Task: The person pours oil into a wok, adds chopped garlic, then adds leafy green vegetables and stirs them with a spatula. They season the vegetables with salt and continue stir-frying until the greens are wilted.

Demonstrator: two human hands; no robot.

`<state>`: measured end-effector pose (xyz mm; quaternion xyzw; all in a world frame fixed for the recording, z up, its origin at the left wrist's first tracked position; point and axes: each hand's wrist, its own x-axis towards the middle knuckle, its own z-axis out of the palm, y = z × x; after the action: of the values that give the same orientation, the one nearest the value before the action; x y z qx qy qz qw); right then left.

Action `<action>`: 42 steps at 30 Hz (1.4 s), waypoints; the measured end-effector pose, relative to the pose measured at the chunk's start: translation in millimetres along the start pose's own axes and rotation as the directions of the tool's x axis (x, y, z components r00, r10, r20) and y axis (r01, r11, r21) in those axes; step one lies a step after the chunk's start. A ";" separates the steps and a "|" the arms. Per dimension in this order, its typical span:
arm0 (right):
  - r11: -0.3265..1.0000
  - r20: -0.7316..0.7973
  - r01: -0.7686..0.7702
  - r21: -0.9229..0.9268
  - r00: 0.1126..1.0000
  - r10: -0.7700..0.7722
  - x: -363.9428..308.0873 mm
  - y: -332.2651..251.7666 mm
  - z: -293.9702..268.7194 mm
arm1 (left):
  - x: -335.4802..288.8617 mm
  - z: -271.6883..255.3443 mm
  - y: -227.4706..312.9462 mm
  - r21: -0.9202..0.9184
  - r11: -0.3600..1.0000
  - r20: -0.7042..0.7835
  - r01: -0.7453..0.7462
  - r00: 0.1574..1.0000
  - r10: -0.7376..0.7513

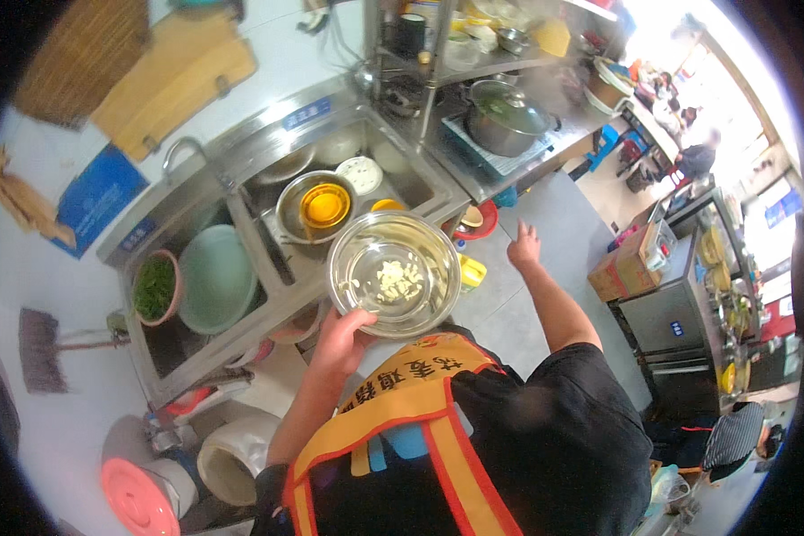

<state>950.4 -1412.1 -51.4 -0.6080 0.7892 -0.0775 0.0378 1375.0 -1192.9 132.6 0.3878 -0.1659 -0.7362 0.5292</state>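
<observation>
Over the front edge of the sink, my left hand [342, 338] grips the near rim of a shiny steel bowl [355, 255], thumb on its inner side. Small pale yellow pieces [397, 280], resembling peeled garlic, lie at the bottom of the bowl. My right hand [525, 246] is stretched out ahead and to the right over the floor, fingers extended and nothing visible in it. A red basin [487, 221] on the floor is the nearest thing to that hand, though apart from it.
The double sink [281, 308] holds a pale green basin [216, 284], a pink bowl of greens [155, 288] and nested yellow bowls [324, 205]. A lidded pot [507, 125] sits on the counter beyond. Rightward are a cardboard box [630, 266] and steel cabinet [665, 317]; people are farther off.
</observation>
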 end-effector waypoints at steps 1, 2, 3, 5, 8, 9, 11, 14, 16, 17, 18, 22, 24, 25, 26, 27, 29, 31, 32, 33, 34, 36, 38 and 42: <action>0.999 -0.011 -0.029 0.034 1.000 0.029 27.2 13.2 -1.5 | 17.4 18.9 -4.1 0.015 1.000 0.006 0.013 1.000 -0.013; 0.996 -0.020 -0.051 0.068 0.998 0.052 56.6 24.4 -10.0 | 35.8 39.9 -8.8 0.027 0.999 0.007 0.023 1.000 -0.023; 0.992 -0.028 -0.071 0.100 0.997 0.074 86.9 35.7 -18.7 | 55.4 60.7 -13.8 0.036 0.999 0.007 0.032 0.999 -0.033; 0.989 -0.006 -0.108 0.100 0.994 0.109 142.9 51.8 -30.7 | 96.8 101.7 -29.1 0.030 0.997 0.040 0.075 0.996 -0.076; 0.991 -0.106 -0.073 0.112 0.991 0.085 230.6 77.4 -29.1 | 165.0 149.6 -61.6 0.003 0.989 0.050 0.151 0.987 -0.151; 0.992 -0.161 -0.050 0.119 0.985 0.069 257.7 86.0 -26.8 | 188.3 160.8 -71.0 0.009 0.984 0.053 0.177 0.983 -0.177; 0.992 -0.147 -0.069 0.106 0.985 0.085 301.0 90.9 -22.4 | 219.0 185.3 -81.3 0.006 0.977 0.015 0.214 0.977 -0.214; 0.991 -0.116 -0.070 0.111 0.990 0.083 344.8 100.1 -18.5 | 251.3 212.4 -86.4 -0.015 0.969 -0.060 0.248 0.967 -0.249; 0.994 -0.092 -0.045 0.098 0.994 0.054 364.9 102.8 -18.5 | 264.6 222.8 -84.1 -0.021 0.963 -0.103 0.268 0.958 -0.269; 0.997 -0.075 -0.021 0.068 0.997 0.026 373.2 102.8 -18.8 | 270.6 227.8 -84.5 0.002 0.970 -0.160 0.241 0.958 -0.238; 0.999 -0.057 0.002 0.039 0.998 0.000 379.1 102.2 -18.1 | 277.0 229.3 -85.0 0.004 0.971 -0.169 0.237 0.958 -0.233; 0.992 -0.077 0.092 -0.091 0.992 -0.100 389.8 106.7 -11.9 | 290.1 236.3 -79.8 0.012 0.966 -0.214 0.259 0.944 -0.250; 0.996 -0.170 0.063 -0.065 0.983 -0.073 386.1 110.2 -18.0 | 293.9 239.6 -75.6 0.014 0.967 -0.224 0.256 0.943 -0.246; 0.997 -0.214 0.058 -0.046 0.975 -0.066 380.4 107.3 -20.9 | 292.0 238.8 -73.2 0.009 0.972 -0.225 0.235 0.948 -0.227; 0.998 -0.296 0.069 0.008 0.953 -0.063 376.3 112.6 -16.2 | 291.2 236.6 -71.7 0.005 0.976 -0.219 0.217 0.953 -0.210; 0.994 -0.376 0.085 0.062 0.925 -0.055 370.8 121.5 -6.5 | 289.5 230.4 -69.9 -0.016 0.978 -0.227 0.208 0.952 -0.206; 0.994 -0.412 0.076 0.083 0.911 -0.035 347.3 146.6 35.2 | 285.5 214.3 -62.3 -0.054 0.980 -0.234 0.193 0.951 -0.200; 0.992 -0.218 0.089 0.091 0.974 -0.067 285.1 142.2 52.1 | 268.4 203.3 -53.1 -0.080 0.991 -0.256 0.109 0.959 -0.126; 0.997 -0.057 0.050 0.053 0.997 -0.047 247.9 129.0 52.0 | 258.7 195.9 -48.4 -0.091 0.994 -0.263 0.064 0.961 -0.086; 0.970 -0.020 -0.015 0.244 1.000 0.020 210.7 118.0 69.3 | 248.1 184.7 -43.8 -0.121 0.992 -0.278 0.042 0.958 -0.075; 0.895 0.175 -0.083 0.438 0.984 0.005 177.5 112.7 101.0 | 238.0 170.0 -39.8 -0.153 0.988 -0.289 0.018 0.955 -0.063; 0.890 0.299 0.104 0.444 0.919 -0.257 113.2 69.9 136.0 | 205.1 139.6 -35.9 -0.196 0.979 -0.326 -0.046 0.945 -0.021; 0.776 0.368 0.284 0.563 0.754 -0.544 63.0 3.8 105.4 | 164.3 108.5 -31.2 -0.223 0.965 -0.371 -0.137 0.928 0.046; 0.685 0.461 0.374 0.624 0.532 -0.710 8.0 -125.9 52.0 | 80.0 52.6 -38.2 0.168 0.936 -0.397 -0.309 0.848 0.352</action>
<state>1076.4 -1455.1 -81.1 -0.7859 0.4390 -0.0412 0.4335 1299.7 -1259.6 109.9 0.5284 -0.1478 -0.5238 0.6516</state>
